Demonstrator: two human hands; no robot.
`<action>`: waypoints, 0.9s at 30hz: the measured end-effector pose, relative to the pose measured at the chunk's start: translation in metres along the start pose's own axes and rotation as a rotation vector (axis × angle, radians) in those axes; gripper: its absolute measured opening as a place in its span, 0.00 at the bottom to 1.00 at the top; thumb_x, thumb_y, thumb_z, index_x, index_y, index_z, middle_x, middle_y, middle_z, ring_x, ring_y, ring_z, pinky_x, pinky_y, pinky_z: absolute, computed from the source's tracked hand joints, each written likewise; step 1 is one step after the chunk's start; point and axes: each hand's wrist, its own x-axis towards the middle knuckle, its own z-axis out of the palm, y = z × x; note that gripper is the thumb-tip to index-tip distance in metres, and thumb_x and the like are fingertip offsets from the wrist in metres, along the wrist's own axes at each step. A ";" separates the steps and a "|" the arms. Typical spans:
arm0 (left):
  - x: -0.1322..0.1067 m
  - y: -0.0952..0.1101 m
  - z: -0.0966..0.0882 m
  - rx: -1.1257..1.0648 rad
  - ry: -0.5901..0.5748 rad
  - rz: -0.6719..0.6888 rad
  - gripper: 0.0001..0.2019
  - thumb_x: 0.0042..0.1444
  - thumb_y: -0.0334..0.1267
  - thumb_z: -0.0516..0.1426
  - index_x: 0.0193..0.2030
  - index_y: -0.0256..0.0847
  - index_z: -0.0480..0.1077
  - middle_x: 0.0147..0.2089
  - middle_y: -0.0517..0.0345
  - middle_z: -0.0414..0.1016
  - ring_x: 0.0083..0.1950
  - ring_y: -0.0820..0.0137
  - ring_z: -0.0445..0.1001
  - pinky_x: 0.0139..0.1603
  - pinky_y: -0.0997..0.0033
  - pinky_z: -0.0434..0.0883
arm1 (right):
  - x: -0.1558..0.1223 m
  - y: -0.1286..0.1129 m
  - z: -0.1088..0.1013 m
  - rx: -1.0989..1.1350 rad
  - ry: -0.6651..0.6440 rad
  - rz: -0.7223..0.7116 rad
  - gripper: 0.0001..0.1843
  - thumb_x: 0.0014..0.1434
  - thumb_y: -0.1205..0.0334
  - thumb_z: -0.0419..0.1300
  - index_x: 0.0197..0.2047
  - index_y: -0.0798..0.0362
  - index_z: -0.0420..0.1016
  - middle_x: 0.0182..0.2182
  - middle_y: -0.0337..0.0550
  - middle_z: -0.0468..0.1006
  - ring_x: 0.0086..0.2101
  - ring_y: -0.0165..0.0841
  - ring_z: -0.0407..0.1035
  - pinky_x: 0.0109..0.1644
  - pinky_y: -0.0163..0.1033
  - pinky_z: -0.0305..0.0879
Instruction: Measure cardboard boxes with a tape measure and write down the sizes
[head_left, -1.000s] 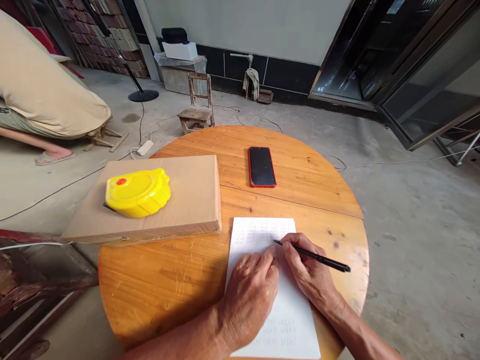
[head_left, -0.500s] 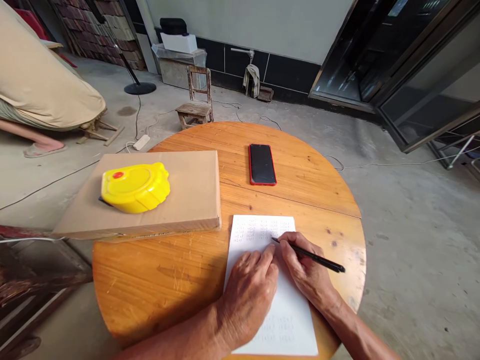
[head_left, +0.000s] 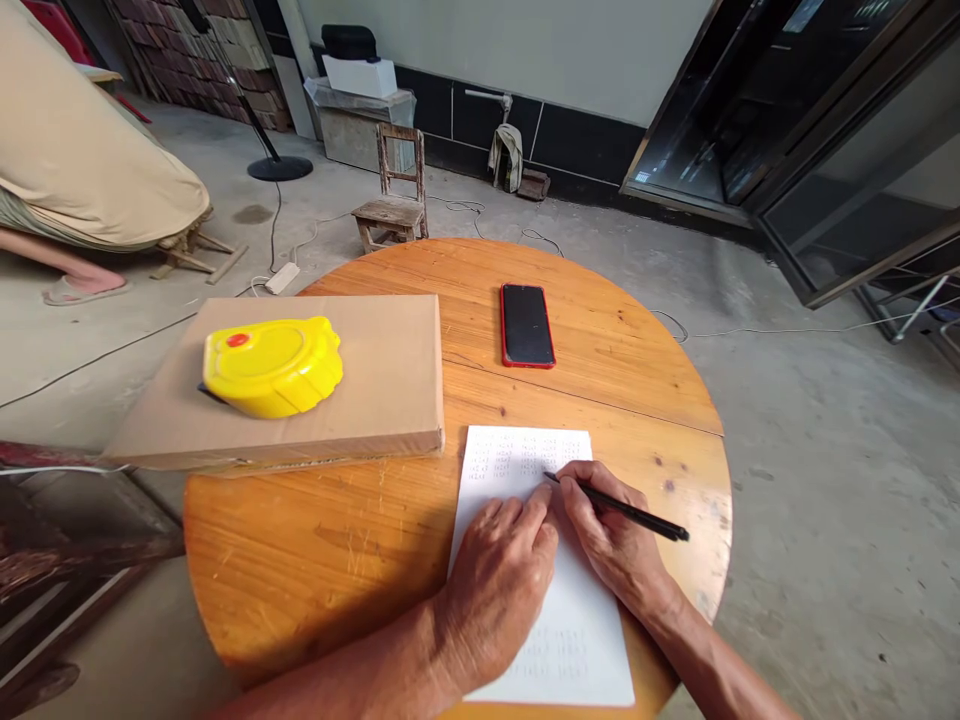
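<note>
A white sheet of paper (head_left: pixel 577 600) lies on the round wooden table (head_left: pixel 360 540), with rows of small handwritten figures near its top and fainter ones near its bottom. My right hand (head_left: pixel 611 525) grips a slim black pen (head_left: pixel 637 514), its tip at the written rows and its rear end pointing right. Flat on the sheet, my left hand (head_left: pixel 502 575) rests with fingers extended toward the pen tip, holding nothing. The palm undersides of both hands are hidden.
Left on the table is a flat cardboard box (head_left: pixel 375 370) carrying a yellow tape-measure-shaped case (head_left: pixel 274 365). Beyond the paper lies a phone (head_left: pixel 527 325) in a red case. A small wooden chair (head_left: pixel 394 205) stands behind the table. At far left, a person's foot (head_left: pixel 90 280) shows below a beige cover.
Both hands stay almost in place, the pen tip still at the same rows. The whole view has shifted very slightly.
</note>
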 end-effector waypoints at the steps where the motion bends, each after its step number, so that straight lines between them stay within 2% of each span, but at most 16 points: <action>1: 0.000 0.000 0.000 -0.001 0.002 0.000 0.10 0.58 0.22 0.52 0.41 0.36 0.72 0.56 0.48 0.74 0.42 0.61 0.74 0.43 0.57 0.75 | 0.000 0.000 0.000 -0.001 -0.001 0.001 0.09 0.64 0.62 0.54 0.33 0.52 0.72 0.26 0.39 0.75 0.26 0.29 0.68 0.32 0.34 0.66; 24: 0.001 -0.001 0.000 -0.017 0.032 0.011 0.08 0.56 0.22 0.54 0.37 0.36 0.71 0.54 0.47 0.75 0.40 0.61 0.73 0.42 0.56 0.75 | 0.001 0.002 0.000 -0.026 -0.012 -0.068 0.08 0.63 0.64 0.54 0.32 0.53 0.71 0.23 0.36 0.73 0.23 0.27 0.65 0.28 0.32 0.64; 27: 0.000 -0.002 0.000 -0.014 0.037 0.011 0.09 0.57 0.22 0.53 0.40 0.35 0.72 0.55 0.48 0.74 0.40 0.61 0.73 0.42 0.56 0.75 | -0.001 0.003 0.000 -0.018 0.006 -0.053 0.08 0.63 0.63 0.54 0.33 0.53 0.72 0.25 0.37 0.74 0.24 0.27 0.67 0.29 0.32 0.65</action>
